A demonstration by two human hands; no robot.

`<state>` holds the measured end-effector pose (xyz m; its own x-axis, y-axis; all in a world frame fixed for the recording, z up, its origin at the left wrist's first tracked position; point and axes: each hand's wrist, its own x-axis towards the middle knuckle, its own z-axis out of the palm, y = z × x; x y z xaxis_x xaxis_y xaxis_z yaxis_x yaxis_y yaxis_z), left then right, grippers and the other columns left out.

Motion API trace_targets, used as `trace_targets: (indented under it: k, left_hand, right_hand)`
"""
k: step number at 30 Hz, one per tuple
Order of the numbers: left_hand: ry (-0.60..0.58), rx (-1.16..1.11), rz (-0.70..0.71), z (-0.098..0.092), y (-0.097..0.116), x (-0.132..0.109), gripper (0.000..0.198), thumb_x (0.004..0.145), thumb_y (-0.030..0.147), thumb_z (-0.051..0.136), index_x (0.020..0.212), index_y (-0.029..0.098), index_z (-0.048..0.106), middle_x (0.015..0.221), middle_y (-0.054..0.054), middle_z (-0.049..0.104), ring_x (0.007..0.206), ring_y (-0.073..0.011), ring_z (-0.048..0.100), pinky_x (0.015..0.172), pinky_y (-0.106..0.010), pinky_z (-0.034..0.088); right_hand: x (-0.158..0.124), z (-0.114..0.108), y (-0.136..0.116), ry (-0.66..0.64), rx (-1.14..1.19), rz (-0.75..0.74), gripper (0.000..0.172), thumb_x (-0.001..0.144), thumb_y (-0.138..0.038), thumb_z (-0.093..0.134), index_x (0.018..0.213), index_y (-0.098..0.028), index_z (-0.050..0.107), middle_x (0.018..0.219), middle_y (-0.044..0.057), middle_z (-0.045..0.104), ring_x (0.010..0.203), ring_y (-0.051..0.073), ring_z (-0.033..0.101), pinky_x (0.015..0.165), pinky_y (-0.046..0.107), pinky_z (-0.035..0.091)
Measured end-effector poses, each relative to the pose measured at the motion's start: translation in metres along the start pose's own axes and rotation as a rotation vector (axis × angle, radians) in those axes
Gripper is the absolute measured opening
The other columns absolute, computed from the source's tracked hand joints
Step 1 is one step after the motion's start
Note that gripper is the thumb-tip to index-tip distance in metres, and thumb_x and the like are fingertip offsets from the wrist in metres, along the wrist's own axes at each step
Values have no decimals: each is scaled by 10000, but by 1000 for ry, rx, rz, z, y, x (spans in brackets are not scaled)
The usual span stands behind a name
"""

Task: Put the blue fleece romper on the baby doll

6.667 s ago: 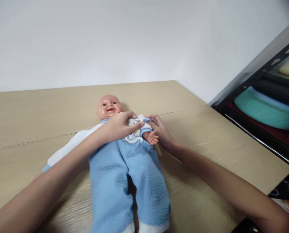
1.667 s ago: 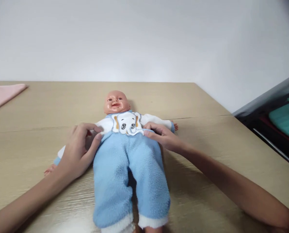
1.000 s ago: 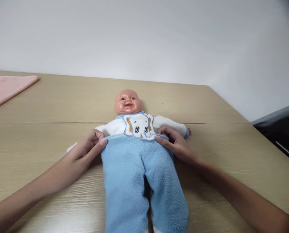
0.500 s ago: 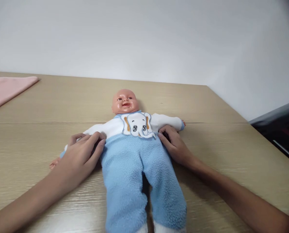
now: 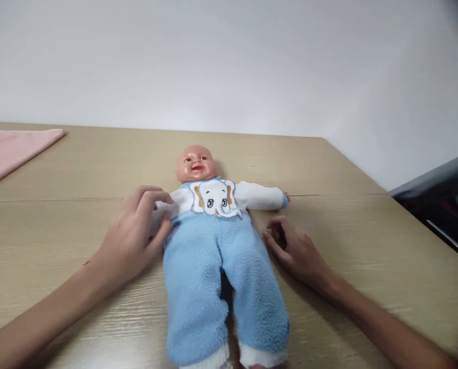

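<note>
A baby doll [image 5: 221, 246] lies on its back on the wooden table [image 5: 98, 154], head away from me and arms out to the sides. It wears blue fleece trousers and a white top with an elephant face [image 5: 215, 199] on the chest. My left hand [image 5: 134, 225], slightly blurred, arches over the doll's sleeve on the left, thumb and fingers apart; most of that doll arm is hidden behind it. To the right of the doll's waist, my right hand [image 5: 296, 246] is loosely curled, thumb tip close to the fingertips, with nothing visible in it and apart from the doll.
A folded pink cloth [image 5: 17, 154] lies at the table's far left. Behind the table rises a pale wall [image 5: 213, 61]. A dark object [image 5: 440, 200] stands beyond the table's right edge.
My right hand has come off the doll's side and moved right and toward me. My left hand has lifted slightly and shifted at the doll's sleeve. The view has shifted a little.
</note>
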<state>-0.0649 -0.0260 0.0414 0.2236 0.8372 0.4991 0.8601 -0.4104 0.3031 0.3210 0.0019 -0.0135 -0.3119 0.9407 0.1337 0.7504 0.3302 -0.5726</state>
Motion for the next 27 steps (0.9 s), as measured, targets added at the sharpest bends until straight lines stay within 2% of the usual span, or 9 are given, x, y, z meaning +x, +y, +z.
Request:
trace_targets:
  k: [2,4,6,9,13,16,18,24,27]
  left_hand:
    - [-25,-97,92,3,21,24,145,1130,307,501,1219,228,585,1230,-114,679,1149,-327,660,990,-503,545]
    - [-122,-119,175,14,47,52,182,1139,328,513,1209,201,624,1296,-136,678,1263,-349,612,1097,-522,515]
    - [-222,-29,237,32,73,81,273,1132,370,558,1275,153,640,1338,-165,681,1303,-378,587,1158,-550,482]
    - [-422,160,264,67,104,121,503,1074,464,696,1384,75,621,1422,-215,683,1345,-414,594,1123,-544,513]
    - [-572,228,267,107,124,149,611,955,386,848,1400,31,626,1389,-250,740,1301,-415,682,1072,-524,555]
    - [-566,218,279,122,127,152,498,959,278,792,1366,27,652,1361,-247,757,1277,-398,708,1030,-511,577]
    - [-546,200,294,125,127,151,456,973,306,760,1325,28,677,1337,-245,761,1273,-404,708,1000,-516,591]
    - [-403,106,322,111,129,153,452,1000,421,713,1314,100,659,1328,-165,745,1238,-375,697,934,-493,610]
    - [-277,-13,322,102,136,158,417,1010,427,723,1288,127,643,1304,-144,748,1184,-352,700,928,-471,601]
  right_hand:
    - [-4,-3,1,-17,9,-2,177,1125,-408,559,1105,-234,582,842,-1,614,719,207,594,708,357,436]
    - [-2,-5,0,-35,19,-11,183,1127,-402,556,1085,-229,600,840,1,622,726,206,596,714,357,432]
    - [2,-7,0,-46,41,-30,198,1128,-403,555,1076,-223,617,834,2,628,726,204,592,717,357,429]
    - [5,-10,2,-52,104,-57,224,1134,-418,550,1092,-213,631,831,0,632,718,195,577,710,350,433]
    - [2,-13,6,-69,149,-83,222,1139,-410,547,1113,-210,639,827,-6,637,698,182,553,687,339,426]
    - [2,-14,7,-82,155,-98,217,1141,-390,540,1074,-210,642,826,-4,631,696,180,549,686,339,422]
    - [3,-14,8,-95,151,-105,219,1139,-380,540,1042,-212,644,833,4,634,710,186,561,694,343,425]
    - [3,-14,11,-77,119,-137,191,1128,-357,554,1041,-221,656,941,50,714,837,225,656,789,368,492]
    - [3,-14,13,-80,98,-114,192,1119,-359,563,999,-232,643,887,33,707,773,216,633,734,356,485]
